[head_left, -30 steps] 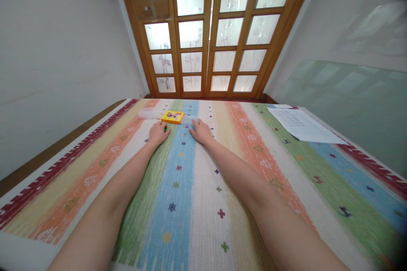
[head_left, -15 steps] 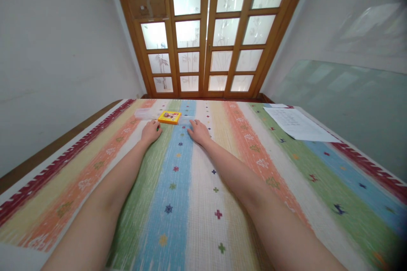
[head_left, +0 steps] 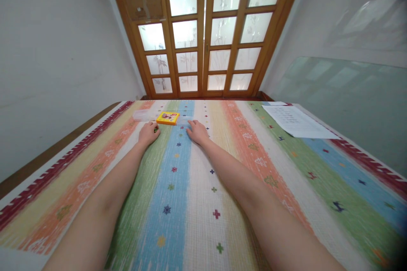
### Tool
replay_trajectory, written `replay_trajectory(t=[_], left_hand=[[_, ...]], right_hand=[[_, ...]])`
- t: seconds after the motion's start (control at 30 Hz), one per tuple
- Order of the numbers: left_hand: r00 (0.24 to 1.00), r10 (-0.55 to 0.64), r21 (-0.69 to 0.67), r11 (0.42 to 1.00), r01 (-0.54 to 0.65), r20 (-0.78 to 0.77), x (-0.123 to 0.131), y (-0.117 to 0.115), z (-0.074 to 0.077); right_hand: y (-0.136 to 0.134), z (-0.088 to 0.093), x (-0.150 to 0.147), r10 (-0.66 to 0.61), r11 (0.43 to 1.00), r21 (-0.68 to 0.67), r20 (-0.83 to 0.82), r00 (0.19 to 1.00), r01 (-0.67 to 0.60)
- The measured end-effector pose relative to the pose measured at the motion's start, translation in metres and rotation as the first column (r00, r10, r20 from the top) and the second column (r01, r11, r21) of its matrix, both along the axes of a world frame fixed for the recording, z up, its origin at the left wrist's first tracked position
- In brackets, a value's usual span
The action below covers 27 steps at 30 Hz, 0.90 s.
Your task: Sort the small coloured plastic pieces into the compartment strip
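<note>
Far out on the striped cloth lies a small yellow box (head_left: pixel 167 118) with a printed picture on top. A clear plastic piece (head_left: pixel 144 115) is to its left and another clear plastic piece (head_left: pixel 184 121) to its right. My left hand (head_left: pixel 149 133), just in front of the yellow box, has its fingers curled around a small dark green thing (head_left: pixel 156 129), mostly hidden by the fingers. My right hand (head_left: pixel 197 132) rests low over the cloth, fingers forward and a little apart, fingertips at the edge of the right plastic piece. Nothing shows in its grasp.
A striped, patterned cloth (head_left: pixel 197 203) covers the table. White printed sheets (head_left: pixel 294 122) lie at the far right. Wooden doors with glass panes (head_left: pixel 203 34) stand beyond the table, and a pale green glass panel (head_left: pixel 343 93) leans along the right wall.
The view has shifted slightly. My left hand's fingers have turned a little, with the green thing still at them. My right hand stays almost where it was.
</note>
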<state>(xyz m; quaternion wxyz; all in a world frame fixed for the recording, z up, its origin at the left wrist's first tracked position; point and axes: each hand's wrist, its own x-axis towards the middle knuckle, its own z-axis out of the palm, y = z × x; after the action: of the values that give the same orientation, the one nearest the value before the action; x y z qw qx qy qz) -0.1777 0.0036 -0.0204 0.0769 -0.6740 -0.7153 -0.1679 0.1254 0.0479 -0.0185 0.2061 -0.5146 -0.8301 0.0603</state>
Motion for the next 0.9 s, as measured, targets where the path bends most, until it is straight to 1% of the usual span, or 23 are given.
replay_trajectory(t=[0.1, 0.33, 0.5, 0.6, 0.77, 0.9], left_hand=[[1.0, 0.012, -0.006, 1.0, -0.012, 0.007, 0.0003, -0.0012, 0.0009], [1.0, -0.009, 0.018, 1.0, 0.01, -0.02, -0.0008, -0.0028, 0.0018], [0.995, -0.066, 0.068, 0.995, 0.071, -0.072, 0.0038, -0.0067, 0.0007], [0.991, -0.095, 0.07, 0.992, 0.102, -0.092, 0.0074, -0.0088, -0.0017], [0.997, -0.018, 0.071, 0.997, 0.023, -0.074, 0.006, -0.007, -0.0055], [0.998, -0.023, 0.037, 0.999, 0.025, -0.062, 0.0013, -0.0033, -0.008]], right_hand=[[-0.0013, 0.0018, 0.0004, -0.002, 1.0, 0.006, -0.006, 1.0, 0.002], [-0.003, 0.0041, 0.0008, 0.003, 1.0, -0.017, 0.008, 1.0, -0.003], [-0.0022, 0.0042, 0.0, 0.007, 0.999, -0.033, 0.02, 1.0, -0.007], [-0.0005, 0.0032, -0.0013, 0.012, 1.0, -0.025, 0.037, 0.999, -0.011], [0.0014, 0.0015, -0.0021, 0.016, 0.999, -0.03, 0.05, 0.999, -0.014], [0.0018, 0.0012, -0.002, 0.027, 0.999, -0.042, 0.049, 0.998, -0.025]])
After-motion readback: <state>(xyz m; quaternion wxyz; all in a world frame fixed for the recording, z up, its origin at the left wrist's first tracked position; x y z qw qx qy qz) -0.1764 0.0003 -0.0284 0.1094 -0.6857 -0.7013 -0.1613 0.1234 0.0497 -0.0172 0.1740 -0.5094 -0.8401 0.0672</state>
